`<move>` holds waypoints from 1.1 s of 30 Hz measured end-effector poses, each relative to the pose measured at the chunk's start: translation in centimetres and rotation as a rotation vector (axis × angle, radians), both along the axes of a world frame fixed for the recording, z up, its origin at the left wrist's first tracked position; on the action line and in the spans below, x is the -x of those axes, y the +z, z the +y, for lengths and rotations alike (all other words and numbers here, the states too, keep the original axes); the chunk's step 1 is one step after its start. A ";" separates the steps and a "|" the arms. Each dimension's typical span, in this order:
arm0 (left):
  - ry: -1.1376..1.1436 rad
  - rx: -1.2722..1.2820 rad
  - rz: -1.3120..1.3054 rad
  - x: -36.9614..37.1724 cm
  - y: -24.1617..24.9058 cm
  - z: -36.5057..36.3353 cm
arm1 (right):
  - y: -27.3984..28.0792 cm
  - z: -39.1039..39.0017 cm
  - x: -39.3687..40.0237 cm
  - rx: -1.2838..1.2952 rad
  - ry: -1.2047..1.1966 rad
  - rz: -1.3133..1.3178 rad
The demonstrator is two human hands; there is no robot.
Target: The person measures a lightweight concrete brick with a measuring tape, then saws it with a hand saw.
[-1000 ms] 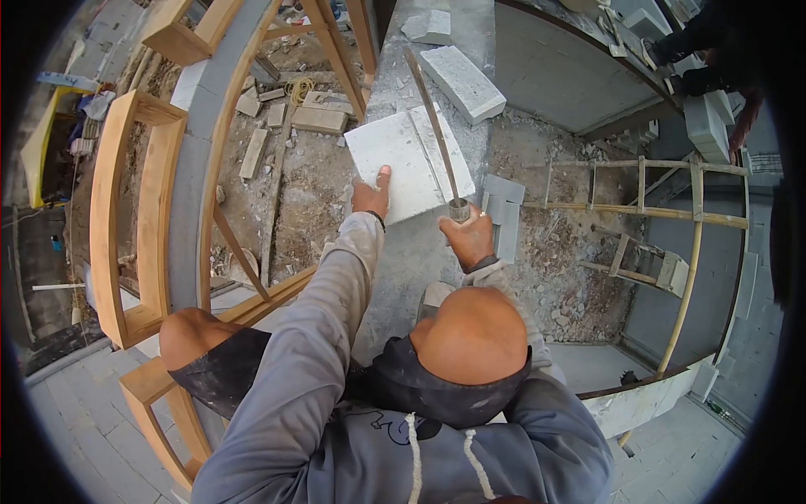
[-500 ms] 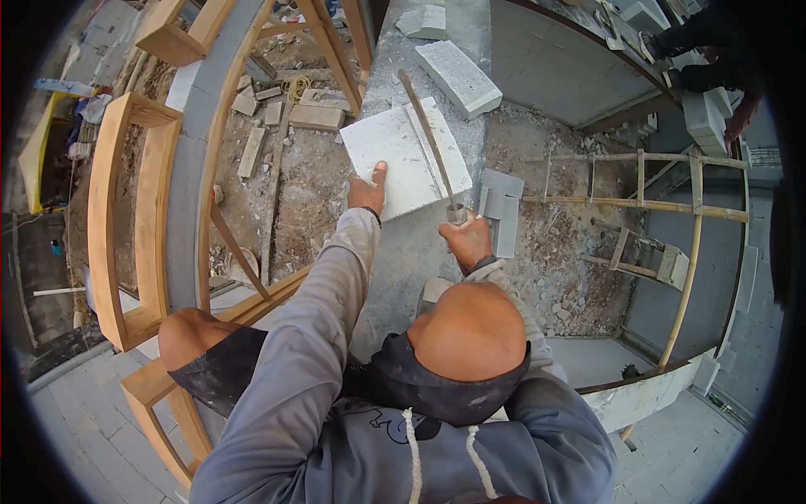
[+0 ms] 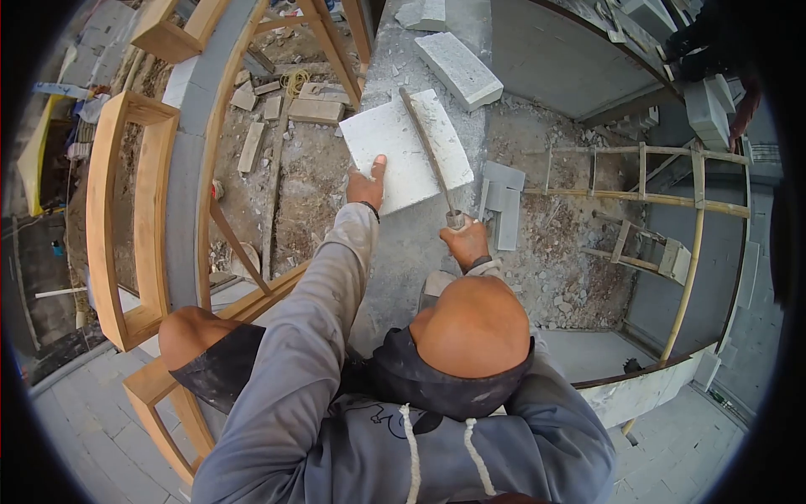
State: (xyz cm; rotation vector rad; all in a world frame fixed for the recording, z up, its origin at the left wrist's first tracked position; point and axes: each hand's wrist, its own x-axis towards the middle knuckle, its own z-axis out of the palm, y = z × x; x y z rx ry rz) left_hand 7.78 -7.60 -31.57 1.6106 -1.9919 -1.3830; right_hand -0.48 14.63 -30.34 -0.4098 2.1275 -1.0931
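My left hand (image 3: pixel 366 183) grips the left edge of a pale, flat building block (image 3: pixel 382 151), with the thumb on its top face and the fingers over the side. My right hand (image 3: pixel 467 242) is closed round the handle of a long, narrow, rusty blade (image 3: pixel 426 143). This blade lies slantwise across the right part of the block, its tip pointing away from me. Whether its edge has teeth, I cannot make out. The block rests on a grey concrete ledge (image 3: pixel 390 269) and overhangs its left side.
A thick block (image 3: pixel 459 70) and a broken piece (image 3: pixel 422 14) lie farther along the ledge. Thin offcuts (image 3: pixel 502 202) are right of it. Wooden frames (image 3: pixel 151 218) stand left, a bamboo ladder (image 3: pixel 638 197) right. Another person's dark-clothed legs (image 3: pixel 697 50) show at upper right.
The blade has come slightly towards me and to the left over the block, covering the line that showed beside it. My left hand keeps its place on the block.
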 end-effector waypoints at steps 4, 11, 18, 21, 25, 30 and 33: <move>0.048 -0.010 0.004 0.6 1.1 -0.4 | 7.8 -2.3 1.2 0.237 -0.045 0.148; 0.014 -0.043 0.032 0.0 0.1 -0.4 | 2.4 -1.1 -0.2 0.120 -0.038 0.185; 0.001 -0.061 0.004 0.0 1.6 -0.2 | 1.3 0.0 0.3 0.041 -0.051 0.020; 0.034 -0.073 0.183 -1.3 1.0 0.9 | 2.8 -0.8 2.5 0.195 -0.125 0.168; 0.068 -0.119 0.332 -3.7 1.2 5.8 | 1.7 -2.3 7.8 0.267 -0.255 0.442; 0.046 -0.145 0.335 -3.1 2.1 5.7 | 1.3 -3.3 7.3 0.251 -0.209 0.029; 0.034 -0.070 0.284 -3.0 4.9 4.2 | 3.6 -3.5 6.6 0.186 -0.191 0.099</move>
